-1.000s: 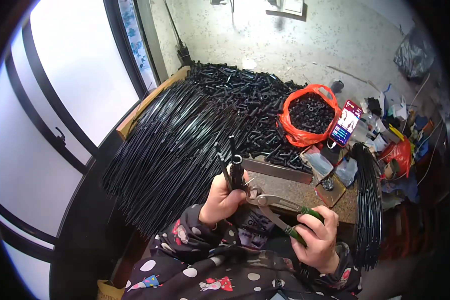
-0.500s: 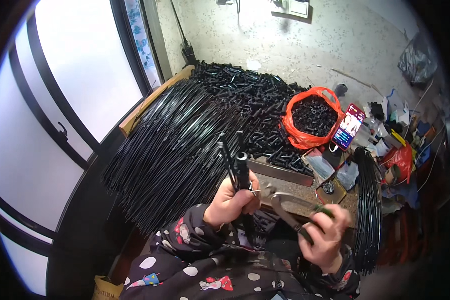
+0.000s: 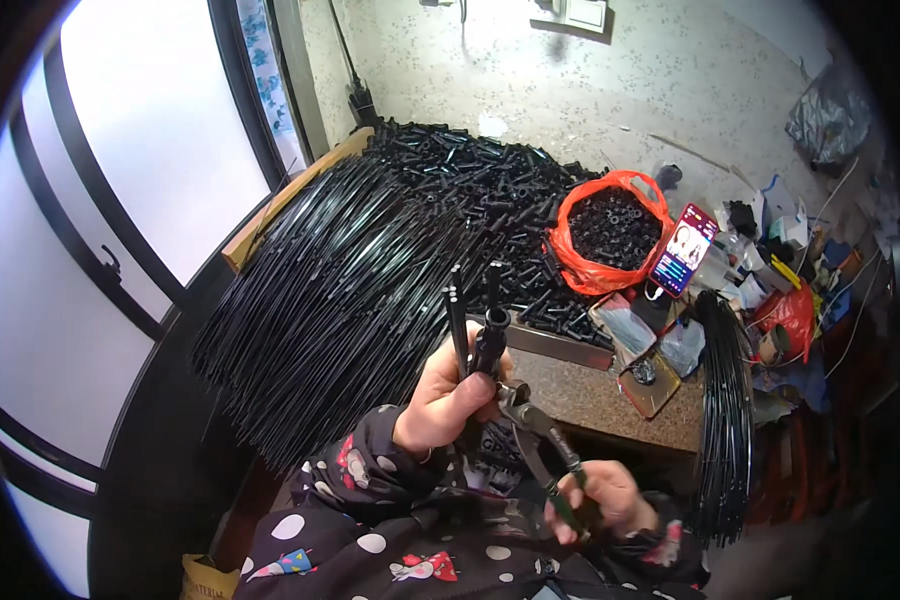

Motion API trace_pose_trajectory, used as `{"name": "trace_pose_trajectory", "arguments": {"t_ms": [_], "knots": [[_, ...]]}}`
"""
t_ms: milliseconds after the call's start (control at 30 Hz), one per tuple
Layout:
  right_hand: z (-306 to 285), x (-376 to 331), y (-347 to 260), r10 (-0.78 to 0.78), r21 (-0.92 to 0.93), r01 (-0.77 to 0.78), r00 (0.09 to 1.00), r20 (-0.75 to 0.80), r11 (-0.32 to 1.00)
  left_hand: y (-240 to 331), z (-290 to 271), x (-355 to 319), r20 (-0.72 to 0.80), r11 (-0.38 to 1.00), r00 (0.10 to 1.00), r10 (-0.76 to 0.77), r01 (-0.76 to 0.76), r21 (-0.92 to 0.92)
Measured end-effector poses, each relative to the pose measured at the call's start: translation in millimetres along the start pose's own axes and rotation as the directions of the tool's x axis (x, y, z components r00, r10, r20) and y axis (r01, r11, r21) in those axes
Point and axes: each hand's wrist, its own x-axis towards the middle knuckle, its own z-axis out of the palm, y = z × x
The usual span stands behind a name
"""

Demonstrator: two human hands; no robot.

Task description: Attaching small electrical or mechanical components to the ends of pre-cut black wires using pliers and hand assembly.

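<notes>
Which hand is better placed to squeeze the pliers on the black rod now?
The right hand, probably: it already grips the pliers, whose jaws sit at the black rod. The left hand is busy holding that rod upright.

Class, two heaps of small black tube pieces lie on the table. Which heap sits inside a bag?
The heap in the orange bag, right of the loose pile spread bare along the table's back.
</notes>
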Motion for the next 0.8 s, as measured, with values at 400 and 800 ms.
{"name": "trace_pose_trajectory", "arguments": {"t_ms": [400,800], "knots": [[21,20,-25,-0.551,-0.960,0.280,0.805,0.220,0.027,20,2,1,-0.041,0.988,0.992,-0.119,0.122,0.093],[18,25,-24,-0.739,-0.895,-0.039,0.580,0.342,-0.445,14,4,10,0.014,0.925,0.999,-0.041,0.033,0.378]]}}
